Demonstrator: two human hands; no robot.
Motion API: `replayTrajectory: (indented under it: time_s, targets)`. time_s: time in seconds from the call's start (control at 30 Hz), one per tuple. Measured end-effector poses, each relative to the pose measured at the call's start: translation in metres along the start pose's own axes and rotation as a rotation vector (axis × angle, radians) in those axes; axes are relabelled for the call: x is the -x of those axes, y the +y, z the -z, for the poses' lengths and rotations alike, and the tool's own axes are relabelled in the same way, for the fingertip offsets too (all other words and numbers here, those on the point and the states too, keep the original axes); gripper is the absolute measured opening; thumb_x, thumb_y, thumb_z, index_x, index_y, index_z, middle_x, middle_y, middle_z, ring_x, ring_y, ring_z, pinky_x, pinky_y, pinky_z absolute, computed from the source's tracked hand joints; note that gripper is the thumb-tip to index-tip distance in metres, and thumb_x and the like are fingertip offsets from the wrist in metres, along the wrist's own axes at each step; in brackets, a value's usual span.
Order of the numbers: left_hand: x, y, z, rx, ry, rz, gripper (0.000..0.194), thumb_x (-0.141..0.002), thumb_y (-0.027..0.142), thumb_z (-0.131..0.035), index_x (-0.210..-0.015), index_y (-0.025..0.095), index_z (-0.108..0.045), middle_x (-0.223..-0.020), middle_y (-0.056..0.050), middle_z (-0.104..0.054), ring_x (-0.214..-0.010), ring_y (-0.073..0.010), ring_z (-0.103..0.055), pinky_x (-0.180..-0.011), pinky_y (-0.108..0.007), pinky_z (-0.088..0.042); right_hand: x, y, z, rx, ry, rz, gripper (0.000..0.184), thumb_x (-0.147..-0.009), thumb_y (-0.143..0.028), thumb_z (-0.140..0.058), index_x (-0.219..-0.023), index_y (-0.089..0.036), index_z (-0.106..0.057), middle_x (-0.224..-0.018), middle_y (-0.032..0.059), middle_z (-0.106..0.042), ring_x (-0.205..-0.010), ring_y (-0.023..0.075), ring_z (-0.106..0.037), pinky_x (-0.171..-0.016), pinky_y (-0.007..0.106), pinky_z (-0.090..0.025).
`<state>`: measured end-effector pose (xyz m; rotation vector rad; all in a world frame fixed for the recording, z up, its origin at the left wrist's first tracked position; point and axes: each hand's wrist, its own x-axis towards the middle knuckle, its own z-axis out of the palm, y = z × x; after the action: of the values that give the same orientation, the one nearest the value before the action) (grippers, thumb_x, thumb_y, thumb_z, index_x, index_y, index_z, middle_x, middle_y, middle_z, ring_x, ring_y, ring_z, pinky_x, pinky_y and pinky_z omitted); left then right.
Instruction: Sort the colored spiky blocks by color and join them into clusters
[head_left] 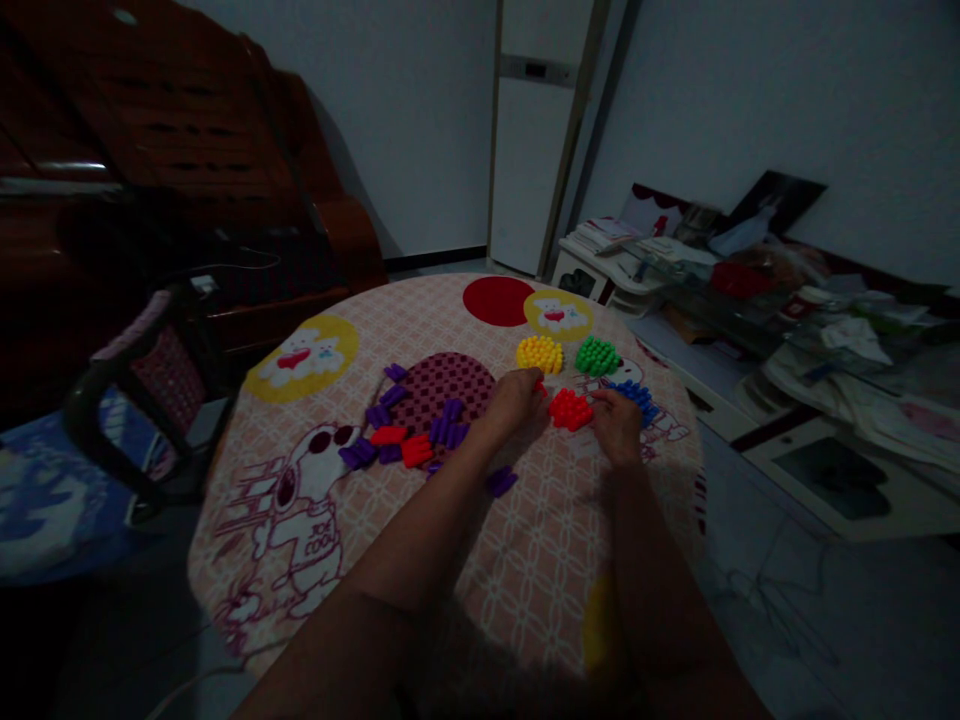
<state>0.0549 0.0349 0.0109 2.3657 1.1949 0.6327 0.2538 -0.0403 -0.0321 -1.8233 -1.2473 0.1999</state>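
My left hand (516, 398) is closed in a pinch on a small red plastic piece (541, 388), just left of a tight red cluster (571, 409) of knobbed pieces. On the cluster's other side is my right hand (619, 426), its thumb and forefinger apart, the fingertips at the cluster's right edge. Behind that hand is a blue cluster (636, 399), partly covered by it. Farther back sit a yellow cluster (539, 354) and a green cluster (597, 356). Loose purple pieces (448, 428) lie left of my left forearm, with red pieces (417, 450) among them.
A patterned cloth covers the round table (525, 590). One purple piece (501, 481) lies between my forearms. To the left stand a chair (142, 400) and a wooden sofa (187, 150). A cluttered low cabinet (847, 470) runs along the right wall.
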Motion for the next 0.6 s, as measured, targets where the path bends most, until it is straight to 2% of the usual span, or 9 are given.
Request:
replayTrajectory:
  time_s: [0.1,0.27,0.47,0.6]
  targets:
    - [-0.013,0.004,-0.013,-0.013,-0.024,-0.009,0.026,-0.089,0.015,-0.053,-0.107,0.013,-0.07,-0.105,-0.015,-0.074,-0.096,-0.0235,-0.068,-0.09,-0.035,-0.051,0.001,0.0,-0.001,0.027,0.01,0.029,0.041,-0.076,-0.028,-0.044,-0.096,-0.014,-0.077,-0.092,0.013,-0.077,-0.085,0.0278,-0.071,-0.085,0.04,-0.054]
    - [-0.021,0.006,-0.027,-0.056,-0.145,-0.023,0.023,-0.089,0.014,-0.052,-0.103,0.014,-0.07,-0.1,-0.015,-0.074,-0.095,-0.0245,-0.07,-0.088,-0.033,-0.051,0.0,0.002,-0.003,0.023,0.009,0.028,0.041,-0.076,-0.026,-0.044,-0.097,-0.015,-0.077,-0.094,0.0119,-0.077,-0.085,0.026,-0.071,-0.085,0.038,-0.054]
    - [-0.014,0.009,-0.024,-0.076,-0.206,-0.035,0.033,-0.081,0.017,-0.065,-0.114,0.013,-0.066,-0.109,-0.015,-0.073,-0.099,-0.0256,-0.07,-0.087,-0.032,-0.052,-0.001,0.005,-0.006,0.003,0.032,-0.009,0.042,-0.072,-0.027,-0.044,-0.097,-0.013,-0.076,-0.091,0.0118,-0.077,-0.085,0.0263,-0.07,-0.083,0.038,-0.054]
    - [-0.006,0.015,-0.019,-0.055,-0.121,0.002,0.04,-0.089,0.013,-0.054,-0.128,0.008,-0.062,-0.119,-0.018,-0.072,-0.111,-0.0251,-0.068,-0.099,-0.034,-0.05,-0.002,0.005,-0.007,-0.018,0.036,-0.014,0.042,-0.071,-0.029,-0.045,-0.094,-0.014,-0.076,-0.089,0.012,-0.076,-0.081,0.0264,-0.069,-0.081,0.039,-0.054]
